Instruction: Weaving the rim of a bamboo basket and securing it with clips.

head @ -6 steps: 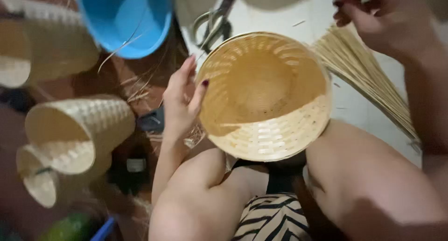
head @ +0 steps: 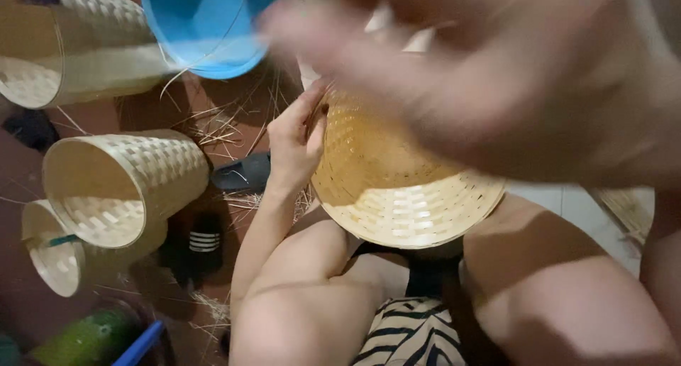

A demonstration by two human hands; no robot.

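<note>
Matt woven bamboo basket [head: 404, 196]; seemingly glossy blue plastic bowl [head: 206, 25]

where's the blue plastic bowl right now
In the head view the round blue plastic bowl sits at the top, left of centre, on the floor beyond the left hand, with a woven bamboo basket lying on its side just to its left.

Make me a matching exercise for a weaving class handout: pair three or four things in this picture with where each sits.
Things:
1. blue bowl
2. woven basket
3. black sandal
4. green object

Places:
A. bottom left corner
B. on the floor beside the left hand
C. top, left of centre
D. above the knees, its rim gripped by the left hand

Pairs: 1-C, 2-D, 3-B, 4-A
</note>
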